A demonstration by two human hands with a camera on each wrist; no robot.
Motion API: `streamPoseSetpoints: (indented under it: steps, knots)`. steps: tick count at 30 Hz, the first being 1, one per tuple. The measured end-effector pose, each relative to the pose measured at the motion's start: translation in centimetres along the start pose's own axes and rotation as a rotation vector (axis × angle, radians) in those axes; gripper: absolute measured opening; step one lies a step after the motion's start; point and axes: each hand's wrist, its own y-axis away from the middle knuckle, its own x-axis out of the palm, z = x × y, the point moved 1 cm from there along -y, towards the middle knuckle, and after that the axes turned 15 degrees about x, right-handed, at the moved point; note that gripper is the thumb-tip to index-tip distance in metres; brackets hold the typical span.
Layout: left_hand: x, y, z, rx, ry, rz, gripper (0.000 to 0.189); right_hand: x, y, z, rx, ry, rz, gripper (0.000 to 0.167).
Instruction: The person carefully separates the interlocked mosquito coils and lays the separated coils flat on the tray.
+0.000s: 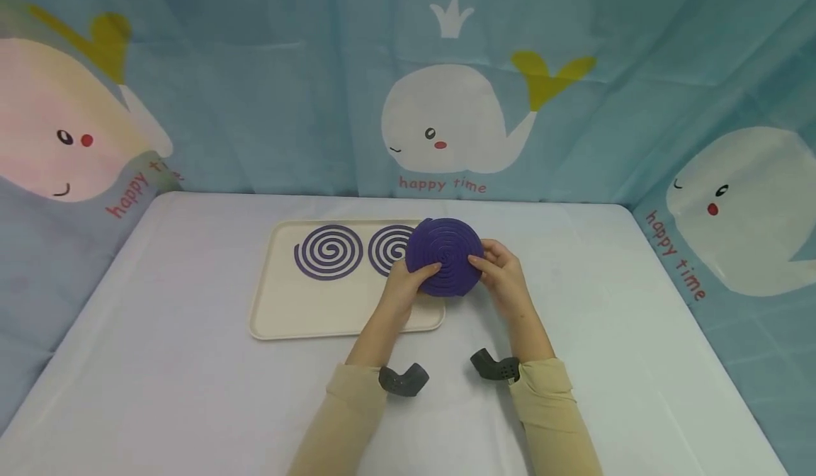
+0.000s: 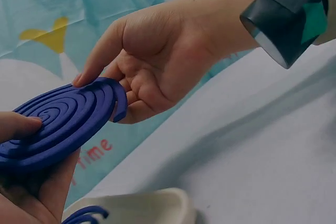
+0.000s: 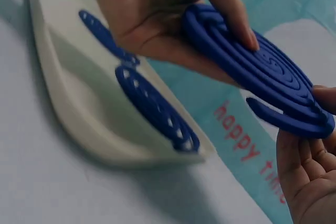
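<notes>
Both hands hold a tightly wound, dark blue-purple mosquito coil [image 1: 446, 239] up over the right end of a cream tray [image 1: 299, 313]. My left hand [image 1: 403, 283] pinches its left side, the thumb lying on top near the coil's centre. At the right edge, my right hand [image 1: 506, 274] grips the coil between thumb and fingers. In the right wrist view, a loose outer end of the coil [image 3: 268, 111] stands a little away from the rest. On the tray lie two looser spirals, one coil [image 1: 329, 249] at the left and another coil [image 1: 375, 255] partly covered by the held one.
The tray rests on a white-covered table [image 1: 159, 334]. A blue curtain [image 1: 287, 108] printed with whales stands behind and at both sides. Dark wrist devices [image 1: 403, 380] sit on both forearms, below tan sleeves [image 1: 344, 419].
</notes>
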Motion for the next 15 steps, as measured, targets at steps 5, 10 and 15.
streamPoseSetpoints:
  steps: [5,10,15]
  knots:
    - [-2.2,1.1,-1.1,0.030,-0.002,-0.030,0.056,3.1,-0.1,-1.1,0.046,-0.042,0.006,0.017]
    - [-3.6,2.1,-2.0,0.030,-0.058,-0.034,0.056,4.8,0.1,-1.9,0.045,0.080,0.014,0.035]
    - [-4.5,2.5,-2.5,0.025,-0.088,-0.063,0.057,6.2,0.1,-2.2,0.007,0.123,0.018,0.039]
